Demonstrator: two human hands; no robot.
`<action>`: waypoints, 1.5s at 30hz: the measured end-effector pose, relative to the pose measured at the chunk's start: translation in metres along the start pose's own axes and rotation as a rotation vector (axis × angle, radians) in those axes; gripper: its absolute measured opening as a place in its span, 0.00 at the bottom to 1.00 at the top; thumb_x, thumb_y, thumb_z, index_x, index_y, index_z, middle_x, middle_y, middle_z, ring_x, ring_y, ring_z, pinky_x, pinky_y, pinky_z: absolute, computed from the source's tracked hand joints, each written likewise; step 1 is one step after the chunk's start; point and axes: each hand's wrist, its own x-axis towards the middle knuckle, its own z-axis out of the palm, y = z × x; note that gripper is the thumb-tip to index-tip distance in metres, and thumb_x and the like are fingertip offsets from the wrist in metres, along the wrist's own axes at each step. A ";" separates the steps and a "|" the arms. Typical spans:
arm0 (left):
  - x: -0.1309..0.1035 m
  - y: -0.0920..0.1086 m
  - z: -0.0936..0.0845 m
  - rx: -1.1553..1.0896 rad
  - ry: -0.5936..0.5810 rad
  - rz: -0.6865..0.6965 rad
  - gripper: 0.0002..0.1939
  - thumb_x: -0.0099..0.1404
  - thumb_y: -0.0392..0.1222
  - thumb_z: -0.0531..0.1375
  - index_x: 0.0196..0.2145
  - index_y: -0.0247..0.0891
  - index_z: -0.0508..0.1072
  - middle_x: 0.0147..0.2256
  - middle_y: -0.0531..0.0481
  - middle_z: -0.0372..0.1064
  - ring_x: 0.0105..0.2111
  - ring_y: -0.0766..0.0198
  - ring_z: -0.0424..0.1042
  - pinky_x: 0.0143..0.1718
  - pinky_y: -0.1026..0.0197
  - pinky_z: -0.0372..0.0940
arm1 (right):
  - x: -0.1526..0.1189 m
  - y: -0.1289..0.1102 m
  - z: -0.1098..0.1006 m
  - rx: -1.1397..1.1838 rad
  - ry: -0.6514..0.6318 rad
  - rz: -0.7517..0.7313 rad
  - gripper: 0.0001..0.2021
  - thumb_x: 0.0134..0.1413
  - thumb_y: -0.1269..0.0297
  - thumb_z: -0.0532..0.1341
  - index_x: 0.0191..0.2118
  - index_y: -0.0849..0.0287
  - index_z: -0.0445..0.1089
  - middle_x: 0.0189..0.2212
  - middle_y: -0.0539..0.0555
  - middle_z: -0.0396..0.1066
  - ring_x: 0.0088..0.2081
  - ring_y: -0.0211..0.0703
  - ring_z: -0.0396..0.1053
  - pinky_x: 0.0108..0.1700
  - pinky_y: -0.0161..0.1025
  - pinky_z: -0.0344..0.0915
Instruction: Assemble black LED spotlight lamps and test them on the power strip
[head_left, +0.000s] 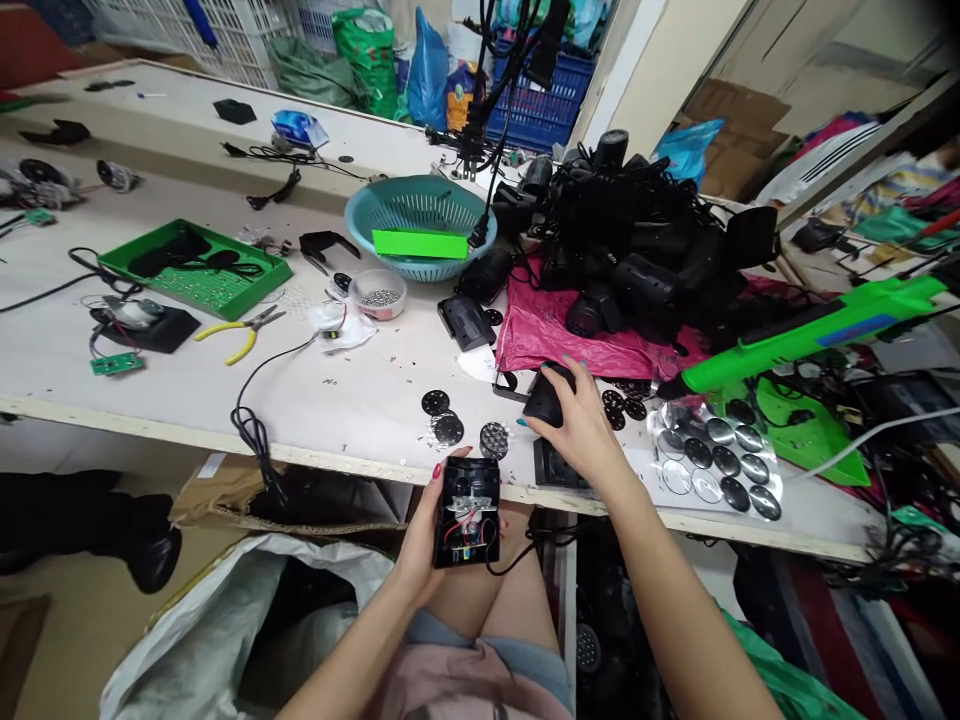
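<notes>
White worktop (360, 400): right hand (589, 425), part-curled, grasps curved black plastic shell (543, 400). Over lap (480, 590): left hand (422, 530), curled, holds open black plastic housing (469, 477) (probably light, stiff; fragile red wires (458, 527); grip sides).

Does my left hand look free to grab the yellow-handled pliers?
Probably not: your left hand is holding the open black plastic housing. Nothing covers the pliers on the table's left, though.
</notes>
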 end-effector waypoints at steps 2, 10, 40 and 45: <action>0.001 0.001 0.001 -0.011 0.017 -0.009 0.32 0.66 0.57 0.59 0.63 0.43 0.61 0.46 0.41 0.76 0.36 0.52 0.79 0.41 0.49 0.73 | -0.004 -0.014 0.000 0.082 -0.072 -0.072 0.22 0.60 0.65 0.60 0.59 0.57 0.61 0.57 0.62 0.60 0.60 0.52 0.62 0.61 0.51 0.61; 0.002 0.002 0.001 -0.053 0.037 -0.045 0.30 0.66 0.54 0.59 0.63 0.46 0.63 0.48 0.43 0.76 0.34 0.56 0.79 0.43 0.51 0.73 | -0.007 -0.034 0.025 -0.027 -0.452 -0.019 0.19 0.55 0.72 0.62 0.53 0.63 0.66 0.50 0.61 0.64 0.51 0.51 0.70 0.55 0.44 0.65; -0.011 -0.009 0.016 -0.020 0.009 -0.222 0.32 0.65 0.61 0.57 0.56 0.34 0.71 0.34 0.40 0.80 0.34 0.48 0.80 0.40 0.49 0.72 | -0.064 -0.066 -0.027 0.605 0.028 0.037 0.05 0.63 0.66 0.59 0.36 0.55 0.72 0.33 0.51 0.72 0.35 0.39 0.70 0.39 0.37 0.67; -0.017 -0.012 0.023 0.006 0.009 -0.235 0.32 0.65 0.61 0.58 0.57 0.33 0.70 0.33 0.38 0.80 0.34 0.47 0.80 0.41 0.47 0.72 | -0.072 -0.060 -0.027 0.600 0.029 0.033 0.06 0.62 0.67 0.59 0.35 0.55 0.72 0.33 0.51 0.73 0.36 0.39 0.70 0.38 0.36 0.66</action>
